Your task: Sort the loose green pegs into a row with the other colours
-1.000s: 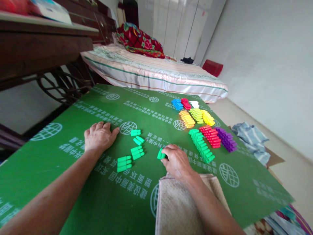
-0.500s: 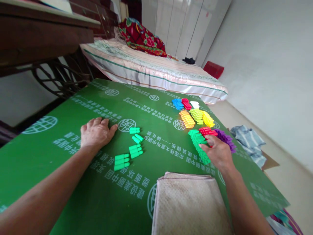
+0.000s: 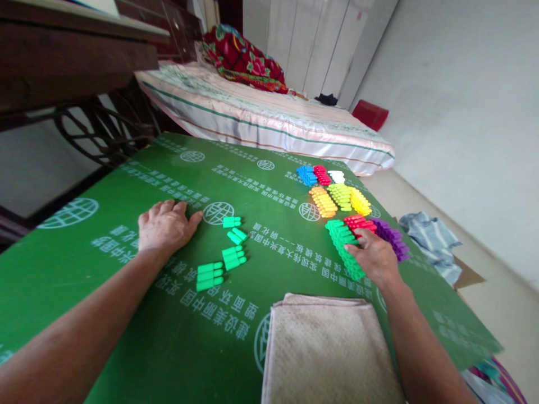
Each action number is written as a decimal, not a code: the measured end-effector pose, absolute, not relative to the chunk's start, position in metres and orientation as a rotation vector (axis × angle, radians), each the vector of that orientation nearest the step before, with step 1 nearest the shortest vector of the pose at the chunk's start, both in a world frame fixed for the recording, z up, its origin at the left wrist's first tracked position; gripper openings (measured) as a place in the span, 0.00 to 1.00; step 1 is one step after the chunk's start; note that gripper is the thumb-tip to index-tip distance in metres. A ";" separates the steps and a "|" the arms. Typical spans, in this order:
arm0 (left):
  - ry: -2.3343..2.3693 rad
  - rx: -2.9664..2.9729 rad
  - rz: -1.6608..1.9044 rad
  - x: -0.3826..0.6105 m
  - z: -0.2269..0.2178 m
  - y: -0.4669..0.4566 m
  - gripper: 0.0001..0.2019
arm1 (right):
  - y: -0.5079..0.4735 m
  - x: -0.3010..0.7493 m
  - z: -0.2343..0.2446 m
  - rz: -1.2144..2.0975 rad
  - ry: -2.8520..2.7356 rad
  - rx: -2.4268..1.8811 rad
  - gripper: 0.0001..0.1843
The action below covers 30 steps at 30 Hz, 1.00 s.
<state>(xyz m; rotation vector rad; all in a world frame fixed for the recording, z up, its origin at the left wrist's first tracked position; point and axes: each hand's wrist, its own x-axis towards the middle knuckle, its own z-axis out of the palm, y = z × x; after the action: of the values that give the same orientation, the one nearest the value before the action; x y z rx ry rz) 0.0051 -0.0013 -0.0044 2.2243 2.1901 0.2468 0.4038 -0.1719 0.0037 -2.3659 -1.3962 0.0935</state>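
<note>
My left hand [image 3: 166,227] lies flat on the green board [image 3: 138,314], fingers spread, holding nothing. To its right are loose green bullet-shaped plastic pieces, joined in small groups: a top group [image 3: 231,222], a tilted pair [image 3: 237,235], a middle group [image 3: 234,257] and a lower group [image 3: 209,276]. My right hand [image 3: 374,255] reaches over the right side, thumb and index finger apart. Its thumb touches or hovers over the large green block of pieces [image 3: 342,247]; its index finger is by the red block [image 3: 359,223]. The other fingers are partly hidden. A purple block [image 3: 391,238] sits just beyond this hand.
Orange [image 3: 323,202], lime [image 3: 339,196], yellow [image 3: 360,202], blue [image 3: 306,175], dark red [image 3: 321,175] and white [image 3: 336,177] blocks stand farther back. A folded cloth [image 3: 328,348] lies at the near edge. Behind the board is a bed [image 3: 269,120]; a wooden table [image 3: 80,62] is at left.
Both hands stay almost in place. The right hand's thumb and fingers have shifted very slightly by the green block; the view has moved a little.
</note>
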 end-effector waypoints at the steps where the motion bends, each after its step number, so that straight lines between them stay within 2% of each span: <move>1: 2.191 2.222 0.246 0.005 -0.004 -0.002 0.31 | -0.172 0.404 0.004 0.085 -1.399 -2.377 0.16; 11: 2.187 2.226 0.257 0.004 -0.005 -0.001 0.30 | -0.172 0.401 0.005 0.067 -1.392 -2.392 0.13; 18: 2.184 2.228 0.267 0.003 -0.007 0.000 0.30 | -0.171 0.401 0.002 0.050 -1.382 -2.401 0.18; 25: 2.177 2.237 0.265 0.003 -0.008 0.000 0.30 | -0.172 0.401 0.003 0.008 -1.408 -2.423 0.16; 30: 2.185 2.244 0.268 0.003 -0.008 0.000 0.30 | -0.171 0.403 -0.001 -0.002 -1.409 -2.428 0.18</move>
<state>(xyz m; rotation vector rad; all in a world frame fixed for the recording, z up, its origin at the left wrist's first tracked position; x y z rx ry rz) 0.0031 0.0003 -0.0083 2.2437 2.1847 0.2676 0.4027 -0.1712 -0.0005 -2.4282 -1.4090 -0.0025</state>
